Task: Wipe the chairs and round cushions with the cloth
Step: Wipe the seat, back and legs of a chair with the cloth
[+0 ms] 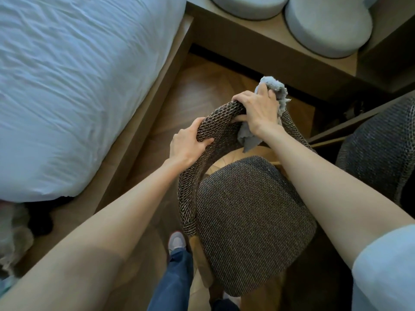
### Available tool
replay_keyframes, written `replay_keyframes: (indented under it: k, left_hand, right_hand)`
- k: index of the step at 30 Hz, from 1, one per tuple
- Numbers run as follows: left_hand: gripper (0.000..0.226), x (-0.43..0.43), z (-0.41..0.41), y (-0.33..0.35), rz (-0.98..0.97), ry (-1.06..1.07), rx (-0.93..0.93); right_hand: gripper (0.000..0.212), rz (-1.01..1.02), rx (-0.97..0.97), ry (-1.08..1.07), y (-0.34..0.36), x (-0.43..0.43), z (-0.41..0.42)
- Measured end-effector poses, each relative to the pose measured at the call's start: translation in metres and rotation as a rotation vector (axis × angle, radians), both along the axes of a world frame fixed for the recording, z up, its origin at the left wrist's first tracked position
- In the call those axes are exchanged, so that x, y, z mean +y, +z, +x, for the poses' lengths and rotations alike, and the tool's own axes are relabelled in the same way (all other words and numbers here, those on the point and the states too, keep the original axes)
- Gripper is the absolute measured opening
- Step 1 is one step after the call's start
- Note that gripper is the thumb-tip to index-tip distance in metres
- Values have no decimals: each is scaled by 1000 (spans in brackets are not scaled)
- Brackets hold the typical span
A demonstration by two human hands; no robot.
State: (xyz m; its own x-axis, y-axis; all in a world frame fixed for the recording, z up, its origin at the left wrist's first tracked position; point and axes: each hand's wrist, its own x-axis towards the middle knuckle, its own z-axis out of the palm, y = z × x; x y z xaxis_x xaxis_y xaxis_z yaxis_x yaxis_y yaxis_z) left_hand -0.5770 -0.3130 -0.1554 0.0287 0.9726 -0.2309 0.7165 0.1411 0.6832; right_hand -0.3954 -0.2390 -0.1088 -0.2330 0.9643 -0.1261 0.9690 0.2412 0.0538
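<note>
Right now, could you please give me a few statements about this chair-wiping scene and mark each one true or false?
1. The right hand holds the cloth against the top of the backrest. True.
2. The left hand holds a second cloth. False: it grips the bare backrest.
3. Two round cushions sit on the wooden bench. True.
4. The cloth lies loose, untouched by either hand. False: the right hand grips it.
</note>
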Motion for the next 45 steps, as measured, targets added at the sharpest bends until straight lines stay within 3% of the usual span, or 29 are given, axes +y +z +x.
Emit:
replay_keyframes:
  k: [5,9,14,18,23,25,30,34,39,41,43,45]
  left_hand:
    - [58,-9,9,2,-15,18,0]
    - [67,-32,24,12,73,113,-89]
    - [62,-92,65,26,197,133,-119]
    - [66,-152,113,19,80,83,-255]
    - [92,-224,182,7,-173,2,-269]
    - [85,-249,206,8,-233,5,-272]
    - [16,-290,247,22,-246,90,-329]
    - [6,-306,258,32,-292,214,-462]
    - [15,-309,257,51,-312,299,-448]
    - [24,-312,255,59,-286,230,-458]
    - [54,-319,250,61,-248,84,-417]
    - [78,-330,243,61,-208,-88,-226]
  right_hand:
    - [49,19,145,-1,-2,-5,9]
    - [49,92,478,-118,-3,-38,27]
    - [35,-90,817,-179,-12,-111,73]
    - [38,-405,1102,-413,-5,-173,116]
    - [35,-639,1367,-502,21,-234,176]
    - [31,-695,1427,-522,30,-251,196]
    - [29,-784,1454,-557,29,-284,232]
    - [32,-665,1254,-438,22,-302,255]
    - [29,-816,831,29,19,-322,274]
    - [32,-797,664,170,17,-329,275]
    - [23,-697,676,246,16,-336,274]
    - [12,-607,766,210,19,-341,273]
